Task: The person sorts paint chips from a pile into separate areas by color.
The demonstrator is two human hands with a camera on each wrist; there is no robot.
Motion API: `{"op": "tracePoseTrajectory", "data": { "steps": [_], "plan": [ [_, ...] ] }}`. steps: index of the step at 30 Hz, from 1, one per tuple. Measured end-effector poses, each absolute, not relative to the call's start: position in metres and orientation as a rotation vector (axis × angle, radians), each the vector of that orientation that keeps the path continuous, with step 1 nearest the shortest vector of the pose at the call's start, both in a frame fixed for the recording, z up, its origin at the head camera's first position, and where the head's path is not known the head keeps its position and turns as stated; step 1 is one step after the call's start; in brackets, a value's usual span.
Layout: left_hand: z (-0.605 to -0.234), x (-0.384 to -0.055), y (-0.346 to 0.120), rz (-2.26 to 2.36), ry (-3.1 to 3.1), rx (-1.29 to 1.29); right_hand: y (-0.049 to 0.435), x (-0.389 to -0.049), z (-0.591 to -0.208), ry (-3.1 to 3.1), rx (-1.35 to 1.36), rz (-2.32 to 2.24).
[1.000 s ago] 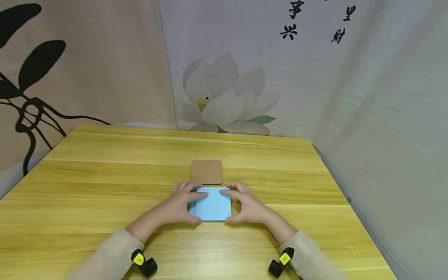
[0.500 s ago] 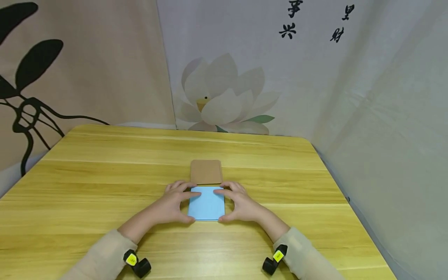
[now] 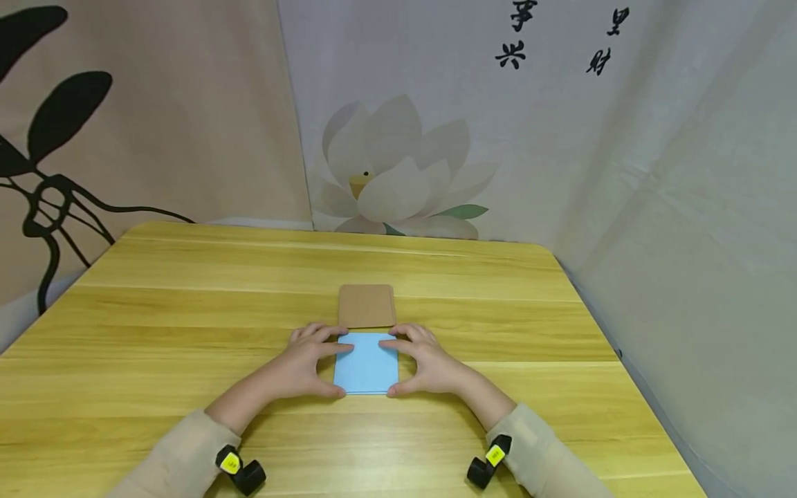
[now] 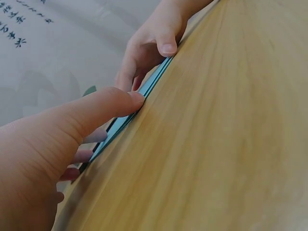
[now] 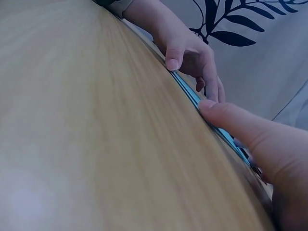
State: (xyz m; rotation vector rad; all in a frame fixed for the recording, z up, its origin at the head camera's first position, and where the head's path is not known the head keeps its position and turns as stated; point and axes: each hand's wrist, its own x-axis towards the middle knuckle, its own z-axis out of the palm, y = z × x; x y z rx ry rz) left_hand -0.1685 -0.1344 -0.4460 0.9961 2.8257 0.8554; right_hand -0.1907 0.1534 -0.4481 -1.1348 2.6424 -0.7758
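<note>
A small stack of light-blue square sheets (image 3: 366,366) lies flat on the wooden table, its edges nearly flush. My left hand (image 3: 305,363) holds its left side, thumb at the near edge, index finger over the top and other fingers at the far left corner. On the right side my right hand (image 3: 429,360) mirrors this grip. From low down, the left wrist view shows several thin layers in the blue stack (image 4: 153,81), with the left thumb (image 4: 130,99) against their edge. In the right wrist view the right thumb (image 5: 216,111) presses the same near edge.
Just beyond the blue stack lies a brown square pad (image 3: 367,306) with rounded corners, apparently more than one layer. The wooden table (image 3: 187,311) runs back to a printed cloth curtain (image 3: 398,124). Black wrist cameras (image 3: 241,470) sit on both sleeves.
The top of the blue stack has slid left over a lower piece that stuck out on the left, and the edges now line up. Both hands shifted slightly left, then nearly stopped.
</note>
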Motion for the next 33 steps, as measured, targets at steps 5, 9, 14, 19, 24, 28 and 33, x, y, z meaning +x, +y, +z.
{"op": "tracePoseTrajectory", "data": {
  "steps": [5, 9, 14, 19, 24, 28, 33],
  "plan": [
    [-0.447, -0.169, -0.135, 0.853, 2.829, 1.001, 0.154, -0.190, -0.448, 2.644, -1.146, -0.750],
    [-0.447, -0.169, -0.136, 0.884, 2.831, 1.007, 0.154, -0.190, -0.449, 2.644, -1.170, -0.756],
    [-0.447, -0.169, -0.137, 0.919, 2.824, 1.020, 0.157, -0.189, -0.450, 2.627, -1.172, -0.800],
    [-0.448, -0.171, -0.139, 0.970, 2.825, 1.029, 0.164, -0.191, -0.449, 2.653, -1.138, -0.872],
    [-0.446, -0.177, -0.143, 0.998, 2.856, 1.004, 0.178, -0.196, -0.447, 2.739, -1.046, -0.947],
    [-0.441, -0.185, -0.152, 0.973, 2.902, 0.939, 0.190, -0.202, -0.443, 2.848, -0.943, -0.982],
    [-0.435, -0.198, -0.166, 0.884, 3.007, 0.825, 0.208, -0.211, -0.439, 2.985, -0.825, -1.005]
  ]
}}
